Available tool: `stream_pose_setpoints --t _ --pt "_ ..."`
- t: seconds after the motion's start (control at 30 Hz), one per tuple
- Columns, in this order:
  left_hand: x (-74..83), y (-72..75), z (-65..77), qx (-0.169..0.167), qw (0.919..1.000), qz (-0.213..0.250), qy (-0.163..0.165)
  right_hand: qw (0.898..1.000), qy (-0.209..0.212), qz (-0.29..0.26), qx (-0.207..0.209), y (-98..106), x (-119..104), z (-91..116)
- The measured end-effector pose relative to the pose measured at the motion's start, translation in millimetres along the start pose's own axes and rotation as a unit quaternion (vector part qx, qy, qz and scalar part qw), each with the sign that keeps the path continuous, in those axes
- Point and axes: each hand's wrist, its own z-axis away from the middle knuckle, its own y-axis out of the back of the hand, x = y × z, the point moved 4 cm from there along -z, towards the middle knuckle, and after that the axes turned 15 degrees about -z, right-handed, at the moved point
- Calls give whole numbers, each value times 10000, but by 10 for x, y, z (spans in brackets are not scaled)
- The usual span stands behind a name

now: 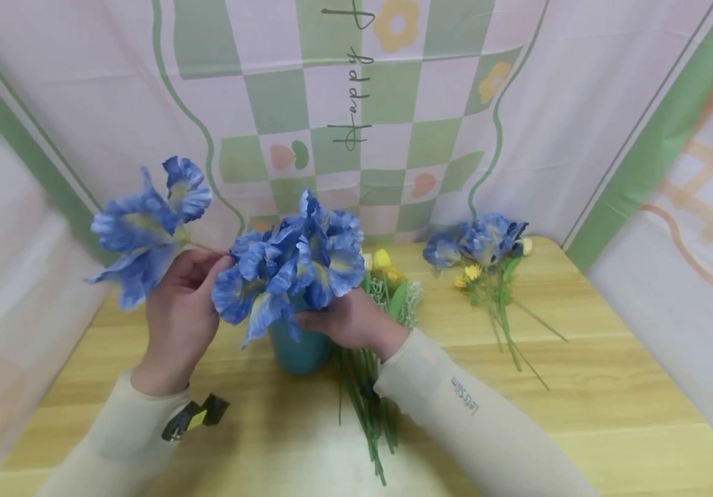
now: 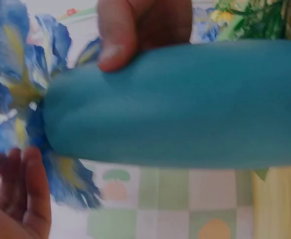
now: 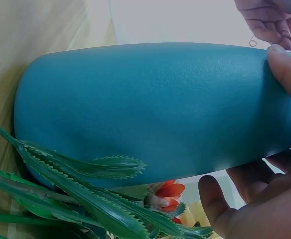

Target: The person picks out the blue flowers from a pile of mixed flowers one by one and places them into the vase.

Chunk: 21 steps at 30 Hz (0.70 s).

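A tall teal vase (image 1: 300,353) stands on the table with a cluster of blue irises (image 1: 294,252) at its mouth. My right hand (image 1: 356,321) grips the vase near its top, with the thumb (image 3: 287,74) on one side and the fingers on the other. To the left of the vase, my left hand (image 1: 185,304) has curled fingers just under a separate blue iris (image 1: 139,228) that leans out leftward. Thumb and forefinger appear to pinch its stem beside the cluster; petals partly hide their tips. In the left wrist view, the left fingers (image 2: 33,184) lie close to the petals.
Beside the vase, a bundle of green-stemmed flowers (image 1: 365,400) lies on the wooden table (image 1: 580,428), with yellow tulips (image 1: 382,259) at its far end. More blue irises (image 1: 489,238) and small yellow flowers (image 1: 471,273) lie at the back right. A patterned cloth (image 1: 387,138) hangs behind.
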Motion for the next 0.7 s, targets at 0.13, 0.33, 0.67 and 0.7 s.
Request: stream_pose_setpoints --t 0.13,0.33,0.67,0.7 --pt "-147 -28 11 -189 9994 111 -269 10000 -17 48 13 0 1 -2" --pt "-428 -168 27 -1998 9699 -1354 -328 9997 -147 187 38 -3 13 3" --pt "-574 -397 106 -3399 9210 -880 -1686 9997 -194 -116 -84 9 30 25" --pt "-591 -405 119 -3426 9216 -853 -1611 9994 -312 -57 -108 14 31 37"
